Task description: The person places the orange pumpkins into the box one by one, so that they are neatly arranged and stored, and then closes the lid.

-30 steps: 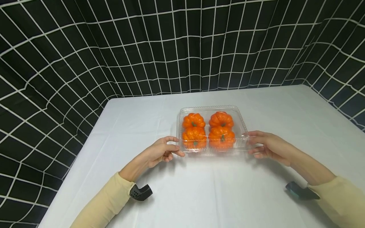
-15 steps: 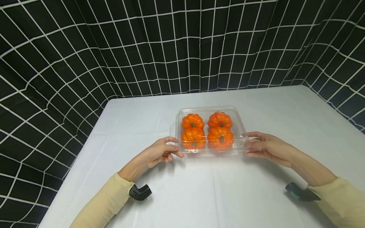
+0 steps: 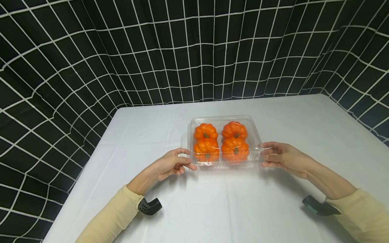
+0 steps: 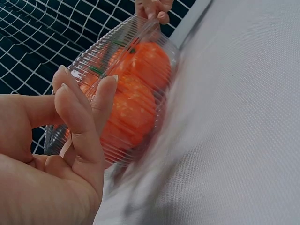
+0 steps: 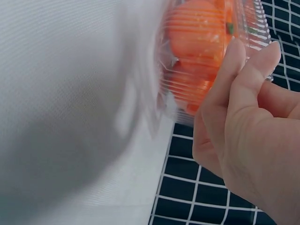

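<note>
A clear plastic clamshell box holds several orange pumpkins with green stems, two by two, and its lid is down. At its front left corner my left hand pinches the rim between thumb and fingers. My right hand grips the front right corner the same way. In the left wrist view the ribbed wall of the clamshell box faces my fingers, and the right hand shows at the far end. Whether the box's underside touches the table cannot be told.
A white cloth covers the table. Black curtains with a white grid stand behind it and at both sides. A dark wrist device sits under each cream sleeve.
My right hand and the box have shifted slightly left, and the right fingers have drawn in on the corner. The left hand stays at its corner. The head view has tilted up slightly.
</note>
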{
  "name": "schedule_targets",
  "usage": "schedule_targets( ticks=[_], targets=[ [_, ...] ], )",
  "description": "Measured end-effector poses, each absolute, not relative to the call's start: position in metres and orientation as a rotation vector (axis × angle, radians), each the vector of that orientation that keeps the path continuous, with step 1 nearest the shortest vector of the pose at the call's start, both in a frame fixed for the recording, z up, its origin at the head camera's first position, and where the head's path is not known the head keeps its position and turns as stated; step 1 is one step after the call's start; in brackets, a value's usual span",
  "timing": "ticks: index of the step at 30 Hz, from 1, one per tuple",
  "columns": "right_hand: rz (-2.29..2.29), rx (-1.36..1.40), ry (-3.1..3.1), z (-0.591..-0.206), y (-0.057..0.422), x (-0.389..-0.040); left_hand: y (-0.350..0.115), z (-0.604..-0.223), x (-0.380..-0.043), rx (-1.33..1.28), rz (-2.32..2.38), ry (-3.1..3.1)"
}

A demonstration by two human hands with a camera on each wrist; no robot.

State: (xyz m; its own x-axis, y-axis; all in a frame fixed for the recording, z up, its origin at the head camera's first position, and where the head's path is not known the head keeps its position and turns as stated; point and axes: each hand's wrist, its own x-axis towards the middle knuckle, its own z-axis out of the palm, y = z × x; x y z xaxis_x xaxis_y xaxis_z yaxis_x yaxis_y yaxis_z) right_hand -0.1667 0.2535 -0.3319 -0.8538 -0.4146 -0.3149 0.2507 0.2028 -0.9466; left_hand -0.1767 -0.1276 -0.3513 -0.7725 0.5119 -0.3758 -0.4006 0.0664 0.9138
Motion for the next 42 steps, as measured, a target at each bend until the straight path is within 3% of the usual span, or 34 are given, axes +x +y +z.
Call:
schedule_targets(
  ticks=[42],
  targets=[
    [-1.687,-0.042,1.938,-0.335,0.268,-0.173,-0.135,-0.351,-0.186,0.118,1.694,1.818]
  ],
)
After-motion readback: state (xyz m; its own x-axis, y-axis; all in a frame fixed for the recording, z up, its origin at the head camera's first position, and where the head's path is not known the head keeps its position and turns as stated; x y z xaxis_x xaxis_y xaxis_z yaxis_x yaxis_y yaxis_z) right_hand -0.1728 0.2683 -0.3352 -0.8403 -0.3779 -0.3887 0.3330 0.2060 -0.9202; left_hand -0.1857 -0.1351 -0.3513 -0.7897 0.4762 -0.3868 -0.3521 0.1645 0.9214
